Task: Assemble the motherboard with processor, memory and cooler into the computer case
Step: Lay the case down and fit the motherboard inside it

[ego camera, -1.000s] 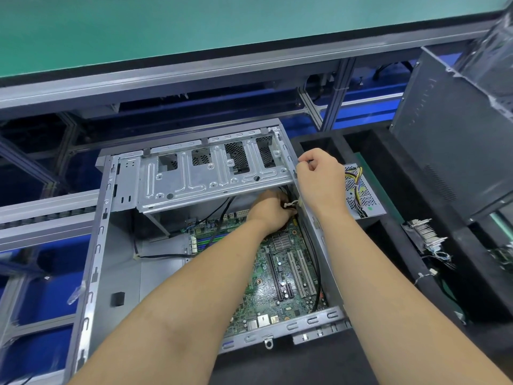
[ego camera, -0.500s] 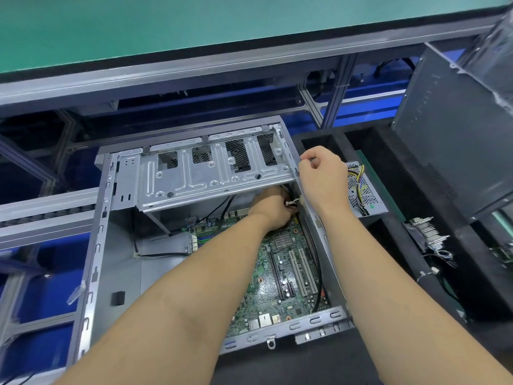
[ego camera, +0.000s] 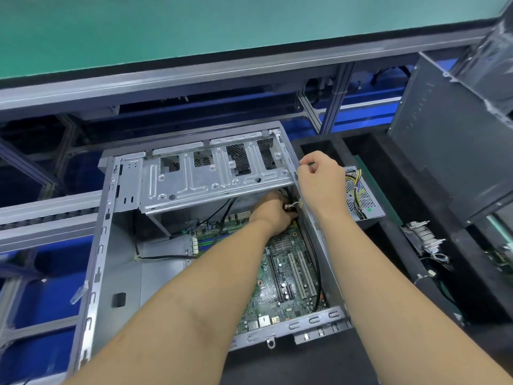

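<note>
- Motherboard (ego camera: 280, 276) lies flat inside open computer case (ego camera: 111, 245).
- L hand (ego camera: 273, 215) under drive cage (ego camera: 216, 176), fingers curled on a white connector (ego camera: 291, 206).
- R hand (ego camera: 322, 179) at case's right edge, fingers pinched together; can't tell on what.

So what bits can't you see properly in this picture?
Head view only:
- Left hand fingertips: tucked under the drive cage, so what they grip is unclear.
- Motherboard: partly covered by the left forearm; no processor or cooler shows.
- Right hand: pinches something at the case edge, too small to tell.
- Grey panel: cut off by the right edge.
</note>
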